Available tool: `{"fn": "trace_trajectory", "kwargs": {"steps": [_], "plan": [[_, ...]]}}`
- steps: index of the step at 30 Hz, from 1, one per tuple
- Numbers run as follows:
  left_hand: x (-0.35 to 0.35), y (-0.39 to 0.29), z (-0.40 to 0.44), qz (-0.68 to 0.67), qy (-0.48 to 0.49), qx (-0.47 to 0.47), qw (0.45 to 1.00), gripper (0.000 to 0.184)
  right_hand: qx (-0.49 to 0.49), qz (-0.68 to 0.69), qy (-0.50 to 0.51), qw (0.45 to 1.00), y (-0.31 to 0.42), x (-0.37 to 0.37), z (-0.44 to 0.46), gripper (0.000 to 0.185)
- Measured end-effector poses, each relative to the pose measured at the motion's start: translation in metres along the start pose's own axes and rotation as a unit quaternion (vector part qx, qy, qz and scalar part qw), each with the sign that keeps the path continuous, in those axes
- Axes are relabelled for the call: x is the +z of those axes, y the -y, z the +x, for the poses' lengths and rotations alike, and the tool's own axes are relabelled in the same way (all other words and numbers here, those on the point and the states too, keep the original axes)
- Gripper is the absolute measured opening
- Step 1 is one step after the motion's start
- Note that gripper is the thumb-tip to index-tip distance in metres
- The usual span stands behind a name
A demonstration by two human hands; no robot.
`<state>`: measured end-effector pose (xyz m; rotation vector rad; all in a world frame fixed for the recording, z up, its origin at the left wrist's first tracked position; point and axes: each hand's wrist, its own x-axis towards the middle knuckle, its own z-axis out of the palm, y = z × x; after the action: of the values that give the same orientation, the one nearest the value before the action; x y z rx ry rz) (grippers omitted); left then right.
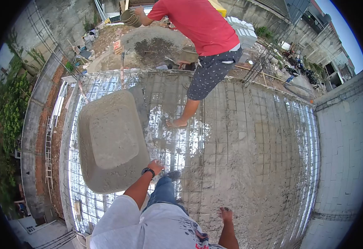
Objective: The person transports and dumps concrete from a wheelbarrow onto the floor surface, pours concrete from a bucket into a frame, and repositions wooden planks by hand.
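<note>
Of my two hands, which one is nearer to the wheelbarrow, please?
Your left hand, the one with the dark watch at the wrist. It is beside the wheelbarrow; your right hand is farther off, above the grey concrete.

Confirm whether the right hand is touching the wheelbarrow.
Apart. The head view shows the right hand well away from the wheelbarrow, with rebar mesh and a jeans-clad leg visible between them.

Upper centre: red shirt point(202, 27), dark shorts point(214, 76) with small white motifs. Left: grey tub point(106, 180). Lower centre: pale-grey T-shirt point(160, 224), blue jeans point(164, 193).
</note>
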<state>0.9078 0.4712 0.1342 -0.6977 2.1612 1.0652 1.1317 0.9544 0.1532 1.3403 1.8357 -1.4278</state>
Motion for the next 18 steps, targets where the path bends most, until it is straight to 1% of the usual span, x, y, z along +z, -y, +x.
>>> {"fn": "trace_trajectory", "kwargs": {"steps": [2, 6, 9, 11, 12, 13, 14, 15, 17, 18], "plan": [[-0.003, 0.004, 0.008, 0.031, -0.013, 0.007, 0.999, 0.060, 0.009, 0.008, 0.034, 0.999, -0.003, 0.001, 0.008, 0.018], [-0.003, 0.010, 0.026, 0.079, -0.047, 0.031, 0.995, 0.064, 0.006, -0.018, 0.022, 1.000, -0.002, 0.004, 0.023, 0.019], [0.010, 0.036, 0.065, 0.007, -0.038, 0.037, 0.999, 0.058, -0.012, -0.013, 0.012, 1.000, 0.023, 0.014, 0.024, 0.022], [0.008, 0.034, 0.082, -0.043, -0.019, 0.005, 0.999, 0.063, -0.028, -0.005, 0.016, 0.999, 0.046, 0.018, 0.021, 0.025], [0.004, 0.028, 0.092, -0.067, -0.011, -0.010, 0.998, 0.066, -0.041, -0.010, 0.024, 0.999, 0.057, 0.020, 0.022, 0.027], [-0.014, 0.002, 0.079, -0.066, -0.027, 0.004, 0.997, 0.066, -0.053, -0.015, 0.032, 0.998, 0.064, 0.020, 0.027, 0.029], [-0.025, -0.016, 0.080, -0.062, -0.052, -0.004, 0.997, 0.065, -0.064, -0.021, 0.041, 0.997, 0.067, 0.021, 0.033, 0.032], [-0.036, -0.030, 0.085, -0.057, -0.078, -0.013, 0.995, 0.064, -0.081, -0.047, 0.025, 0.995, 0.068, 0.023, 0.040, 0.033], [-0.067, -0.067, 0.092, -0.195, -0.056, 0.025, 0.979, 0.064, -0.116, -0.097, -0.006, 0.988, 0.070, 0.026, 0.054, 0.036], [-0.078, -0.073, 0.112, -0.211, -0.079, 0.040, 0.973, 0.062, -0.111, -0.090, 0.007, 0.990, 0.080, 0.029, 0.050, 0.037]]}}
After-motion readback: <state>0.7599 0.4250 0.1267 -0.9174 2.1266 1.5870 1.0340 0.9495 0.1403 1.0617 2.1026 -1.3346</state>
